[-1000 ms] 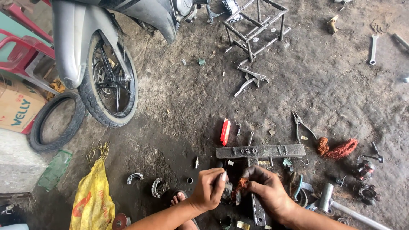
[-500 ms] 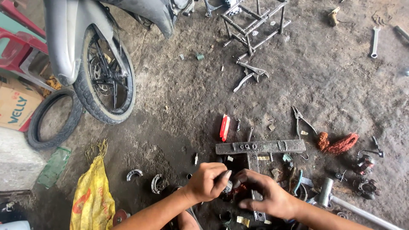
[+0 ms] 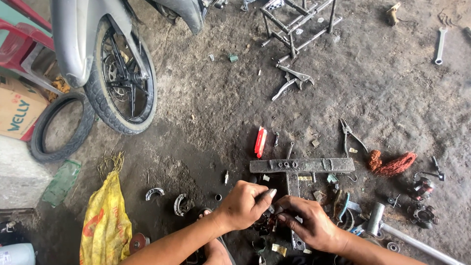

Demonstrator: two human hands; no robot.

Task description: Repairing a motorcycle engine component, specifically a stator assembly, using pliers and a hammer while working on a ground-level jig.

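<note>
Grey, oil-stained dirt floor (image 3: 206, 122) fills the head view, and low in the centre of the frame I see both hands meeting over a small dark metal part (image 3: 273, 208). My left hand (image 3: 244, 205) curls its fingers together, thumb and forefinger pinching the near end of that part. My right hand (image 3: 310, 224) lies just beside it, fingers pressed together and bent onto the same piece; whether they actually grip it I cannot tell. Both hands sit right below a T-shaped steel bar (image 3: 300, 166) lying flat on the ground. Above the bar, a red flat tool (image 3: 260, 142) rests apart from it. Right of the bar lie pliers (image 3: 349, 136) and a bundle of copper wire (image 3: 392, 163). At upper left stands a motorcycle wheel (image 3: 122, 83), with a loose tyre (image 3: 61, 127) beside it. A yellow sack (image 3: 105, 221) lies at lower left.
</note>
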